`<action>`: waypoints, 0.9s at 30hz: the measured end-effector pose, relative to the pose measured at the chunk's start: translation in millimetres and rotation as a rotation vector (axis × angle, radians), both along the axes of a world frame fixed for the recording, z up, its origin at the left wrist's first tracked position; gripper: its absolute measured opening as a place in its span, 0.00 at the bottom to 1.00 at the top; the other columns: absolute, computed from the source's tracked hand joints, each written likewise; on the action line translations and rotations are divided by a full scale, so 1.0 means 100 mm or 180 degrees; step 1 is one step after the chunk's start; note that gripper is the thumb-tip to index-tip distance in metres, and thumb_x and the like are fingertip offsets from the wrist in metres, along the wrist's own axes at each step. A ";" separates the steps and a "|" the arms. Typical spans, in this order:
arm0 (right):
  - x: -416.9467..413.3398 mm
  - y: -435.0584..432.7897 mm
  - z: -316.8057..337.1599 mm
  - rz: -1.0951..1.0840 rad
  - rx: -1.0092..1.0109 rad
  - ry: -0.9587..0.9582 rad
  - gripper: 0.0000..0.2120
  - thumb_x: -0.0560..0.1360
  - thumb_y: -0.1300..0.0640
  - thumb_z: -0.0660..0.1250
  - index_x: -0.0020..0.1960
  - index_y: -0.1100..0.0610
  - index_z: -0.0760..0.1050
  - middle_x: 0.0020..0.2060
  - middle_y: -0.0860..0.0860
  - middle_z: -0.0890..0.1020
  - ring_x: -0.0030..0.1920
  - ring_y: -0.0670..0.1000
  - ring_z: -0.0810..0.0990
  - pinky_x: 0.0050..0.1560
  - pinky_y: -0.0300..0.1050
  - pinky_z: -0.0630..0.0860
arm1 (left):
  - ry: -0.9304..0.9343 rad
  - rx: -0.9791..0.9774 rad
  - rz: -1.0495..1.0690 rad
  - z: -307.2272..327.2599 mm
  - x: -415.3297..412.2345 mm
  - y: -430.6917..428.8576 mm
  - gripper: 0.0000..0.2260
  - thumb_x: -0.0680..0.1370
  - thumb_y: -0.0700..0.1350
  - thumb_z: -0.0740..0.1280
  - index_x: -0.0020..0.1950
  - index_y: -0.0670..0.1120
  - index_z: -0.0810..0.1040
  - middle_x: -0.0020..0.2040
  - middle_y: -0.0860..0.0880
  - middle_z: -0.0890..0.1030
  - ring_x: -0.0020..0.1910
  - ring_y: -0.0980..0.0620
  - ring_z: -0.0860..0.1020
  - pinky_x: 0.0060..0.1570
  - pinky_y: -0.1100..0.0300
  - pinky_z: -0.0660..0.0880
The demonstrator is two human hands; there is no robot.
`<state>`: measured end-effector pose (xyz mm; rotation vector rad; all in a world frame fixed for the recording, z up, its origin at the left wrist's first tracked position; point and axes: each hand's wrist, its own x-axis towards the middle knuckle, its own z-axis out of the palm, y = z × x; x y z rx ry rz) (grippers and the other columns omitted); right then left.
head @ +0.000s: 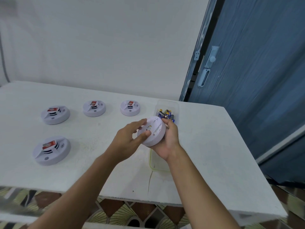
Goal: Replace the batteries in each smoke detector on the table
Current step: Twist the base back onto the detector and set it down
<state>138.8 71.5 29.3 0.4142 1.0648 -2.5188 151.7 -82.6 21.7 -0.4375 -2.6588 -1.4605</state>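
White round plastic smoke detector (154,131): right hand (170,141) fingers (167,123) grasp rim, left hand (126,139) fingers (140,123) pinch face. Risk: twist slip, drop onto counter (206,146).

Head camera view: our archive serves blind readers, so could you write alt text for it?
Two hands hold a white smoke detector above a white table, the right hand cupping it, the left hand gripping its face. Four more detectors lie to the left, and a clear tub of batteries stands just behind.
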 end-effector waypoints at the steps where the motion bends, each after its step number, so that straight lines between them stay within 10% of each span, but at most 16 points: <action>1: 0.01 0.01 0.00 -0.0047 -0.0039 -0.0016 0.20 0.80 0.46 0.55 0.57 0.59 0.77 0.46 0.60 0.83 0.48 0.60 0.81 0.52 0.54 0.77 | -0.0045 0.0034 -0.0073 -0.01 0.03 -0.02 0.30 0.72 0.63 0.65 0.72 0.54 0.71 0.65 0.61 0.74 0.59 0.63 0.72 0.56 0.76 0.65; 5: 0.00 -0.01 0.02 -0.0242 -0.0186 -0.0146 0.22 0.81 0.42 0.59 0.63 0.58 0.74 0.54 0.62 0.79 0.53 0.64 0.80 0.56 0.63 0.77 | 0.0294 -0.0030 -0.0195 -0.11 0.12 -0.04 0.33 0.68 0.57 0.76 0.71 0.53 0.71 0.67 0.63 0.73 0.63 0.73 0.68 0.59 0.81 0.61; 11: 0.03 0.02 0.09 0.0152 0.0453 0.0015 0.27 0.81 0.35 0.53 0.66 0.52 0.75 0.57 0.56 0.80 0.58 0.60 0.79 0.54 0.61 0.77 | 0.0667 0.0033 0.0253 -0.07 0.12 -0.02 0.17 0.78 0.52 0.68 0.67 0.53 0.76 0.58 0.60 0.81 0.57 0.61 0.78 0.56 0.66 0.74; 27: 0.05 0.09 0.18 -0.0240 0.1377 0.0855 0.13 0.81 0.58 0.67 0.62 0.63 0.78 0.45 0.51 0.85 0.41 0.46 0.83 0.42 0.37 0.80 | -0.0885 0.2380 0.0195 0.20 -0.02 -0.03 0.16 0.83 0.47 0.58 0.64 0.40 0.77 0.55 0.44 0.84 0.55 0.45 0.82 0.49 0.56 0.81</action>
